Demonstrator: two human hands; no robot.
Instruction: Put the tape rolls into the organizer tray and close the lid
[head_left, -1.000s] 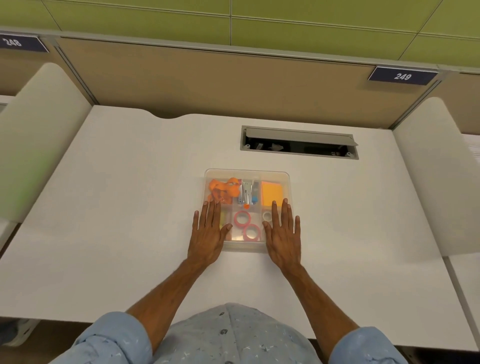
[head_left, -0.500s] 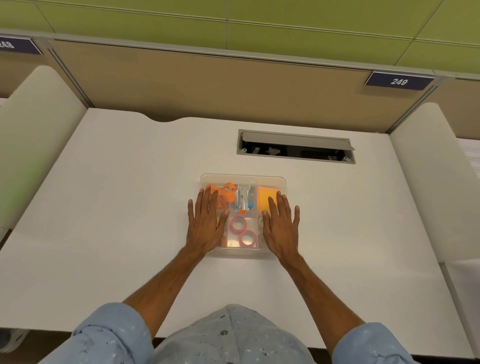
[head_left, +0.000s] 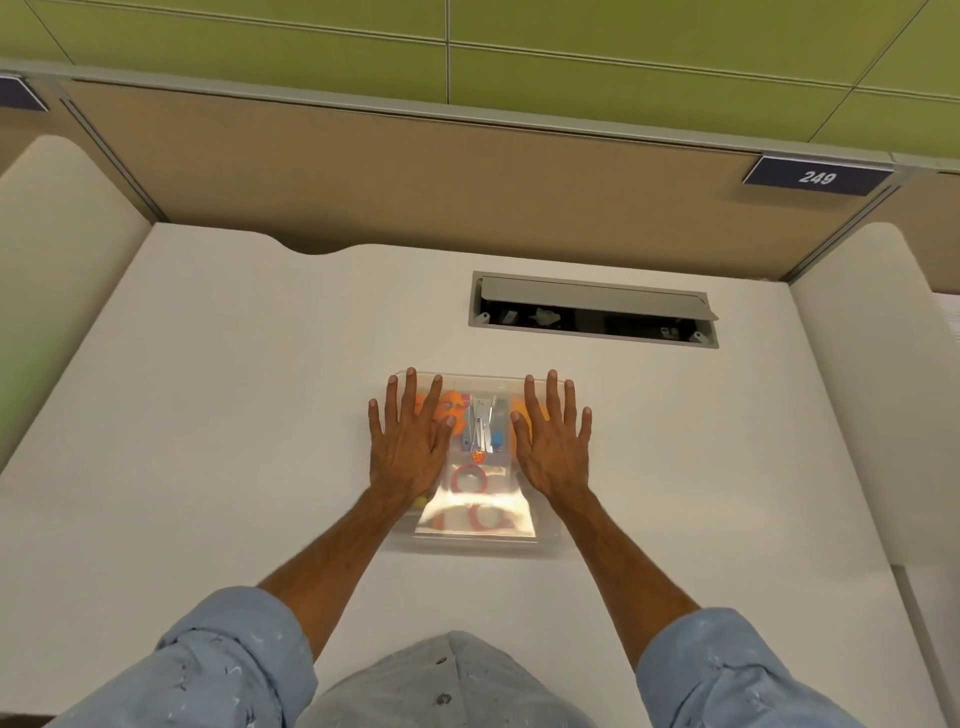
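Note:
A clear plastic organizer tray (head_left: 475, 538) sits at the middle of the white desk with its transparent lid lying flat on top. Through the lid I see two pink tape rolls (head_left: 469, 479) in the near compartments, one behind the other, the nearer one (head_left: 487, 516) under a glare. My left hand (head_left: 408, 439) lies flat, fingers spread, on the lid's left half. My right hand (head_left: 553, 441) lies flat on its right half. Neither hand holds anything. Orange items, a stapler and an orange pad show in the far compartments, partly hidden by my fingers.
The white desk (head_left: 208, 441) surrounds the tray. An open grey cable hatch (head_left: 595, 314) lies in the desk just behind the tray. Beige partition walls stand at the back and both sides, with a sign reading 249 (head_left: 818, 178) at the upper right.
Both hands have slid forward along the lid, from its near edge to its far half, staying flat on it. The tape rolls, earlier between my hands, now show behind my wrists.

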